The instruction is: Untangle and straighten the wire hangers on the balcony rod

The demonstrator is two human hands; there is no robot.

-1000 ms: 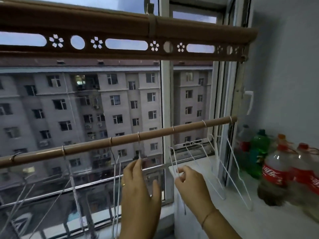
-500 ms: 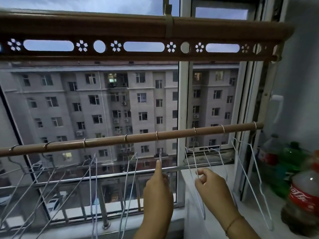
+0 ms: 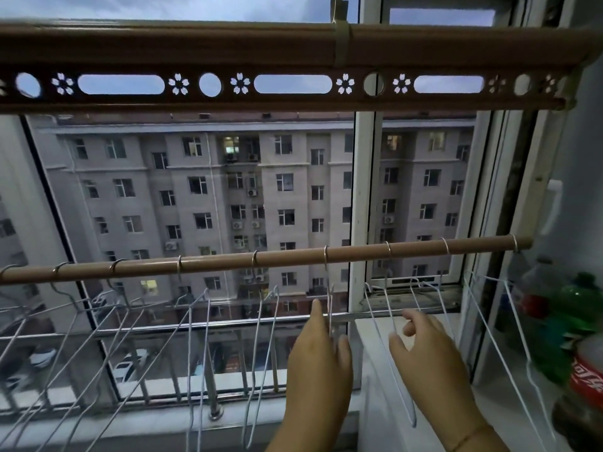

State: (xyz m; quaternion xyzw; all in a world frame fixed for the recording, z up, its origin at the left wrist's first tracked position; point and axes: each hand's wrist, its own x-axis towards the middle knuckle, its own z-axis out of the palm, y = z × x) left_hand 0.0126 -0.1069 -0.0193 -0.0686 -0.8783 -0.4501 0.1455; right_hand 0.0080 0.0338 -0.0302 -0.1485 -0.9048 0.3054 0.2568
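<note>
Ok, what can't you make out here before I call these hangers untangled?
Head view only.
- Leftmost wire hangers: lower ends cut by the frame edges, crossings blurred.
- Left hand: its back hides its hold on the middle wire hanger.
- Right hand: pinching or only touching, unclear.
- Cola bottle: blurred, cut by the right edge.

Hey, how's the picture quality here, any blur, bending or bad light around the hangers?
Head view: dim, even dusk light, no glare; the wide lens bows the upper rail and the rod; bottles at the right edge are smeared; left hand and right hand slightly soft; wire hangers thin but readable.
</note>
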